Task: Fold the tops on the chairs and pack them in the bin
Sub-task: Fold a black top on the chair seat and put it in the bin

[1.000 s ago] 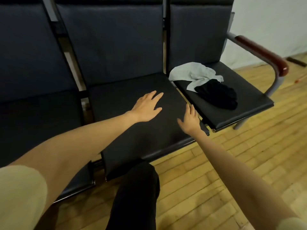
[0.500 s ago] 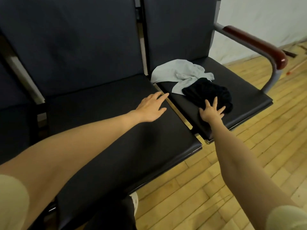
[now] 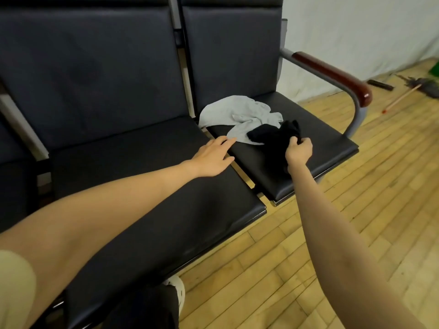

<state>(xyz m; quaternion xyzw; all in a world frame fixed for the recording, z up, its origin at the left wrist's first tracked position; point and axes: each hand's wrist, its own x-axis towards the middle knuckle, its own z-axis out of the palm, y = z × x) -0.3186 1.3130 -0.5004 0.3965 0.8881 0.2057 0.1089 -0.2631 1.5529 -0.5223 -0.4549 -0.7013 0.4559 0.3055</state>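
Gripping black top [image 3: 273, 141], right hand [image 3: 298, 151]

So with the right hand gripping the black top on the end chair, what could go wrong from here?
1. The black top overlaps the grey top's near edge, so the right hand may drag it along on lifting.
2. The hand grips one bunched edge, so the top may come up tangled and hard to fold.
3. The left hand lies flat on the middle seat and steadies nothing.

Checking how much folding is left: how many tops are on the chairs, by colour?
Light grey top: 1
Black top, gripped by the right hand: 1
Total: 2
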